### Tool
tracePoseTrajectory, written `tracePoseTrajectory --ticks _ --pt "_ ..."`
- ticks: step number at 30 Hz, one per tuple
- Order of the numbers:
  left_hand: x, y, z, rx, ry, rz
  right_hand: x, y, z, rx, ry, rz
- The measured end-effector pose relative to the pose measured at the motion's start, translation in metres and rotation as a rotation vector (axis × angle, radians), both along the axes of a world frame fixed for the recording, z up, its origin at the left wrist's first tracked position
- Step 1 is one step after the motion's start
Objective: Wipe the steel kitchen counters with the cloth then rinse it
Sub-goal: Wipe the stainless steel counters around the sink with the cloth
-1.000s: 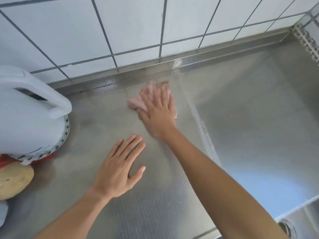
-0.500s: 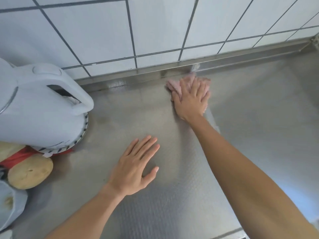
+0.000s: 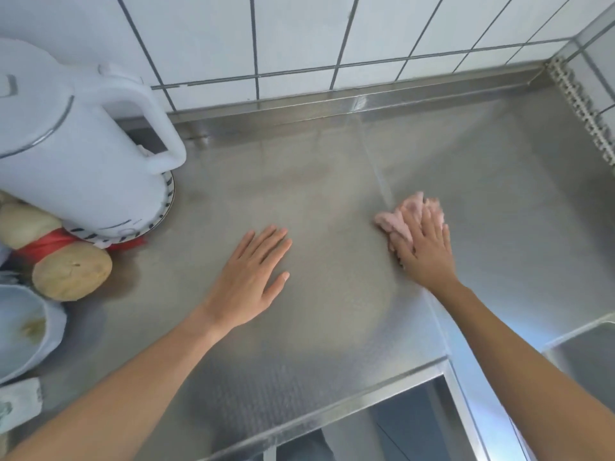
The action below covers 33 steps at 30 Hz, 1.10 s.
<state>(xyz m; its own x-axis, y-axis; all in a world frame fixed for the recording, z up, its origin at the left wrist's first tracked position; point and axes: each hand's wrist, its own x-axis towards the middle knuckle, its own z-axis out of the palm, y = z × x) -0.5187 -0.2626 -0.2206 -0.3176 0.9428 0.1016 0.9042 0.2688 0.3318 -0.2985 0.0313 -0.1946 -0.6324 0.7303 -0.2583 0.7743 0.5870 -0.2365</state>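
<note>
- R hand (image 3: 424, 247) flat w/ fingers straight, pressing pink cloth (image 3: 404, 216) onto steel counter (image 3: 326, 201); cloth bunched, sticking out at hand's 11 o'clock, approx. 3 o'clock of frame centre.
- L hand (image 3: 248, 282) palm down on counter, fingers straight & slightly spread, holding nothing; sits at 9 o'clock of R hand, well apart.
- White kettle (image 3: 76, 154) on patterned plate (image 3: 166, 204) at 10 o'clock of L hand.
- Bowl (image 3: 23, 331) at frame's 8 o'clock edge.
- Sink (image 3: 585, 357) corner at 4 o'clock.
</note>
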Motion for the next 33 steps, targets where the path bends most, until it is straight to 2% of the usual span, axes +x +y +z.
tracePoseTrajectory --ticks 2,4,7,10,13,17,19,21,25,27,30,33 --pt "0.006 -0.027 0.004 0.045 -0.018 0.075 -0.034 -0.011 -0.003 0.027 -0.036 -0.184" --pt "0.013 -0.06 0.007 0.056 -0.029 0.136 -0.082 -0.036 -0.006 0.027 -0.048 -0.206" --pt "0.02 -0.104 0.008 0.039 -0.028 0.182 -0.144 -0.105 -0.008 0.038 -0.009 0.031" --pt "0.023 -0.139 0.008 0.043 -0.022 0.24 -0.158 -0.186 -0.01 0.044 0.067 0.3" --pt "0.021 -0.175 0.006 0.082 -0.001 0.261 -0.112 -0.232 -0.014 0.027 0.145 0.558" --pt "0.017 -0.205 0.0 -0.054 0.02 0.278 -0.03 -0.201 -0.019 0.105 0.127 0.809" --pt "0.015 -0.21 -0.006 -0.081 0.039 0.252 -0.013 -0.172 -0.016 0.101 0.105 0.785" --pt "0.014 -0.212 -0.011 -0.067 0.044 0.245 -0.025 -0.152 -0.011 0.049 0.08 0.633" --pt "0.014 -0.215 -0.02 -0.032 0.037 0.246 -0.112 -0.151 -0.006 0.041 0.016 0.149" --pt "0.012 -0.217 -0.023 -0.019 0.039 0.254 -0.165 -0.157 -0.004 0.018 -0.002 0.036" --pt "0.014 -0.216 -0.024 -0.005 0.034 0.262 -0.23 -0.183 -0.002 -0.006 -0.025 0.112" --pt "0.015 -0.214 -0.02 0.004 0.028 0.27 -0.246 -0.24 -0.003 -0.032 0.023 0.305"
